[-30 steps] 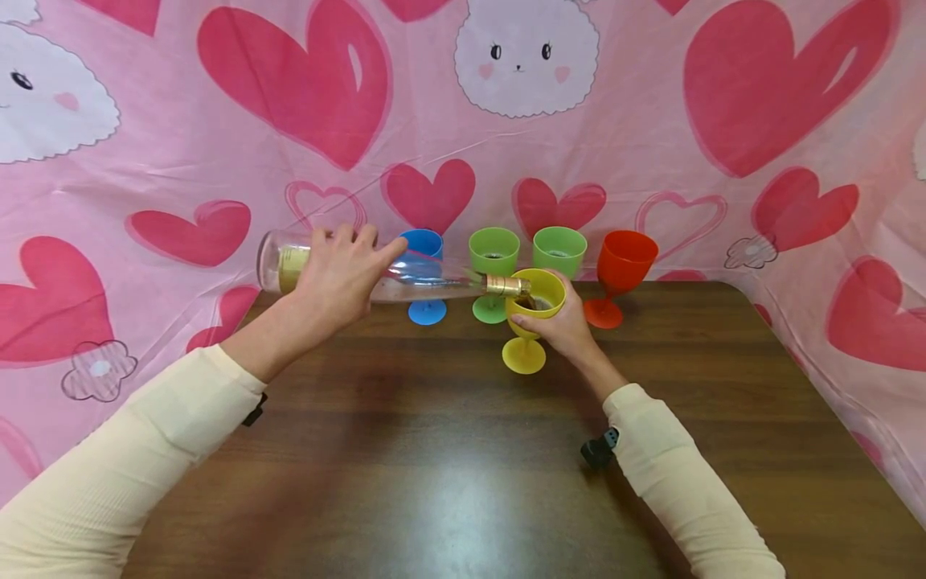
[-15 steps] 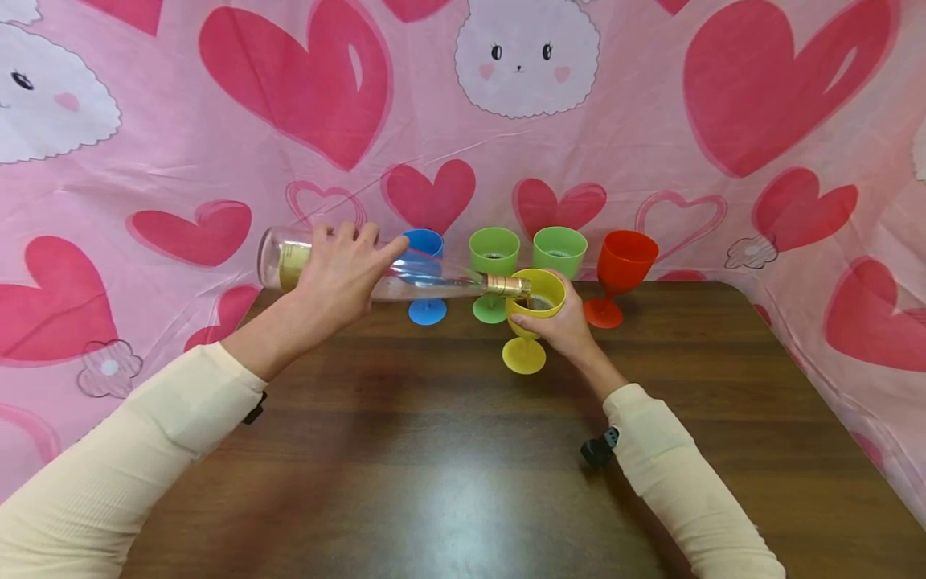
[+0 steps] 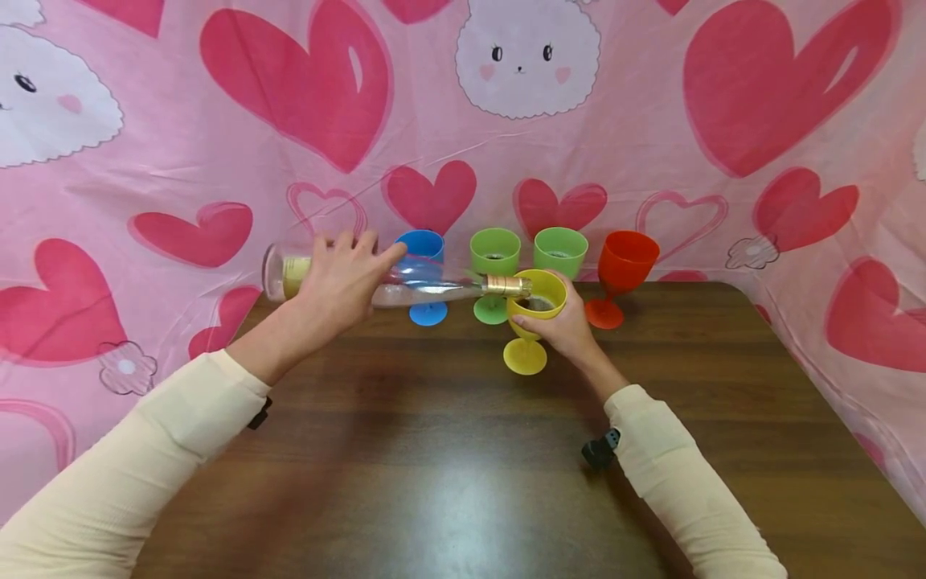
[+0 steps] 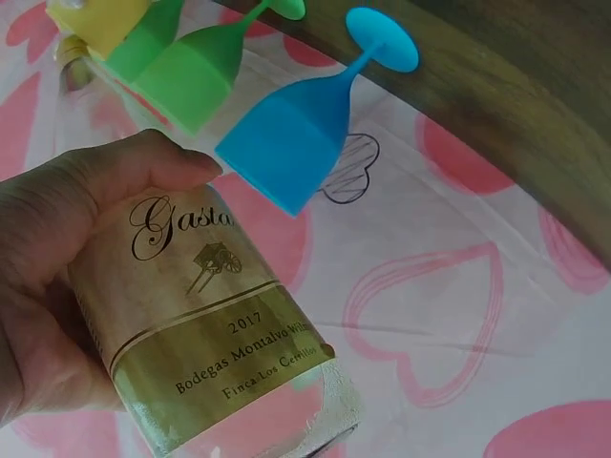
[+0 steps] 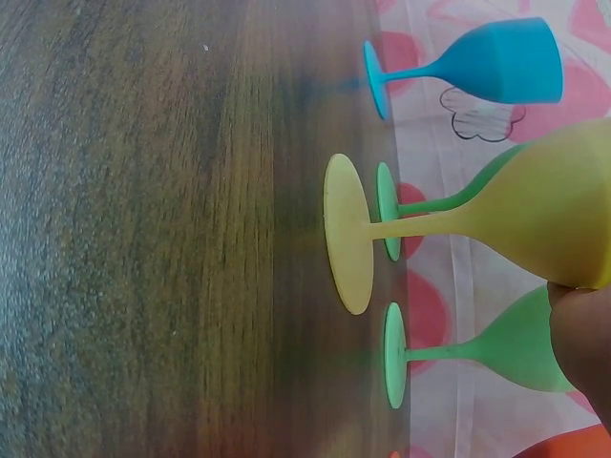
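Note:
My left hand point(image 3: 343, 277) grips a clear glass wine bottle point(image 3: 434, 293) around its body, tipped almost level. Its gold-collared neck points right, with the mouth over the rim of a yellow goblet point(image 3: 526, 333). In the left wrist view, the bottle's printed label point(image 4: 229, 315) faces the camera below my thumb. My right hand point(image 3: 567, 322) holds the goblet by its bowl, thumb on the near side. Dark liquid with some froth shows inside the bowl. The goblet's stem and round foot stand upright below my fingers.
Behind the yellow goblet, a blue goblet point(image 3: 428, 314), two green goblets point(image 3: 494, 249) point(image 3: 561, 251) and a red goblet point(image 3: 626, 261) stand in a row along the back of the wooden table point(image 3: 448, 450). A pink heart-patterned cloth point(image 3: 412, 96) hangs behind them.
The bottle's base has dipped slightly. The dark stream seen at its mouth earlier no longer shows, and liquid stands in the yellow goblet. My right hand has hardly moved.

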{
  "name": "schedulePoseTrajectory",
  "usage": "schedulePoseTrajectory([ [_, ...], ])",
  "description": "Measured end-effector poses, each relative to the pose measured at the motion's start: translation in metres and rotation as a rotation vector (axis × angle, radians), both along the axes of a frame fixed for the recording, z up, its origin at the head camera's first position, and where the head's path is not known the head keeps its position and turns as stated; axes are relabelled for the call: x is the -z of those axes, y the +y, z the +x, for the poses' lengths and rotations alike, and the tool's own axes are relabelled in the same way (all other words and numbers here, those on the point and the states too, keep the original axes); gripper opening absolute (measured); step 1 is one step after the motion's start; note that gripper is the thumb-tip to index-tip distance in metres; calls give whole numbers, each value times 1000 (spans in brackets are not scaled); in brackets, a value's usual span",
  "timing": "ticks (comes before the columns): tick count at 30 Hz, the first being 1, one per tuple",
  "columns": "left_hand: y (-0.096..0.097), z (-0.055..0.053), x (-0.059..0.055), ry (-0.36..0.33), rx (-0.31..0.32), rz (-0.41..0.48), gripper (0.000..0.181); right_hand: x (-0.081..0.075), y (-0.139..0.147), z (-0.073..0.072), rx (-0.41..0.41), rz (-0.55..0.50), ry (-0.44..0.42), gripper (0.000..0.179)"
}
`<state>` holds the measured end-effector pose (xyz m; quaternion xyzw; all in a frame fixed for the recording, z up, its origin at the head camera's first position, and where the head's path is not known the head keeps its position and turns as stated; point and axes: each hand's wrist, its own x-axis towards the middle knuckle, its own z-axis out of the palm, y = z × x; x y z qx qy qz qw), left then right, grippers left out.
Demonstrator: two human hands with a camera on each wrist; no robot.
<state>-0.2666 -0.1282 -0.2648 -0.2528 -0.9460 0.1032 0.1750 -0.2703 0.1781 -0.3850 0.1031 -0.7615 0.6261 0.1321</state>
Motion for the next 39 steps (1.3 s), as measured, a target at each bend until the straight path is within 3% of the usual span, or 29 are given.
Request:
schedulePoseTrajectory([
  [10, 0, -3, 23, -105, -22, 100, 79, -1, 0, 1, -2, -3, -11, 79],
  [15, 0, -6, 38, -145, -2, 208, 83, 19, 5, -13, 18, -7, 1, 81],
  [17, 0, -7, 43, -170, 4, 264, 88, 24, 6, -18, 24, -5, -3, 82],
  [22, -1, -10, 50, -226, -4, 429, 90, 7, 1, -4, 17, -6, -21, 81],
  [30, -12, -18, 65, -246, -43, 792, 95, -4, -3, 3, 29, 9, -32, 80],
  [35, -24, -22, 75, -236, -84, 991, 93, 7, 5, -4, 46, 27, -43, 84],
  [39, -33, -24, 82, -226, -133, 1074, 90, 17, 16, -7, 48, 35, -59, 86],
])
